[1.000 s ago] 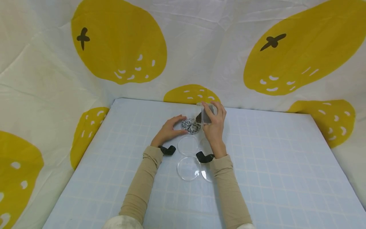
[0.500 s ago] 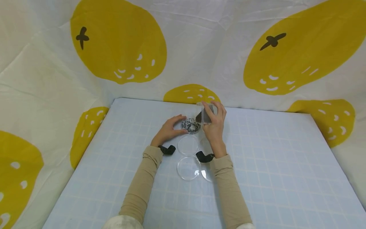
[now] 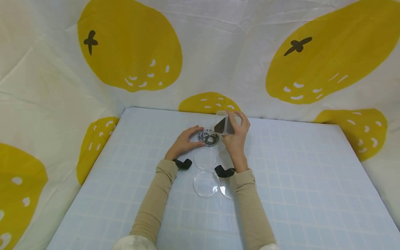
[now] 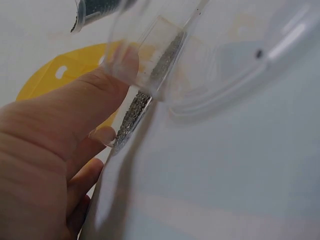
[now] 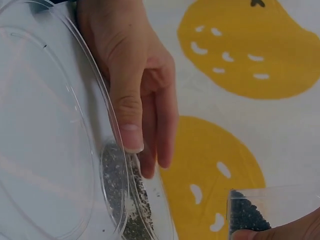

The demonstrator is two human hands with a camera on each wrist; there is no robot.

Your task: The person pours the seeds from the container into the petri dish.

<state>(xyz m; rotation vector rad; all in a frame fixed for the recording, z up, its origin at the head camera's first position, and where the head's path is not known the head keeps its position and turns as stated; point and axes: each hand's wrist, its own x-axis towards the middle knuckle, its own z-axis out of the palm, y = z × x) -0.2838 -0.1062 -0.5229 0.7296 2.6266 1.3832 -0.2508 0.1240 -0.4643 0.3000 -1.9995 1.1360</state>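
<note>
A round clear petri dish (image 3: 208,137) holds black and white granules, with a paler patch in its middle. My left hand (image 3: 185,140) grips its left rim between thumb and fingers. In my right hand (image 3: 236,135) is a clear plastic box (image 3: 220,125), tilted toward the dish with dark granules gathered in its lower corner. The box (image 5: 246,215) appears at the lower right of the right wrist view, its dark granules piled at one side. In the left wrist view, my left thumb (image 4: 107,77) lies at the rim of the filled dish (image 4: 134,112).
Clear round dishes (image 3: 205,158) stand on the table in front of the filled one, another dish (image 3: 206,184) nearest my body. More clear rims (image 3: 226,191) show partly under my right wrist. A fabric wall with yellow fruit prints (image 3: 209,101) rises behind the table.
My right hand has shifted slightly right and turned the box, so more of its dark granules show. The left hand and the dish have stayed in place.
</note>
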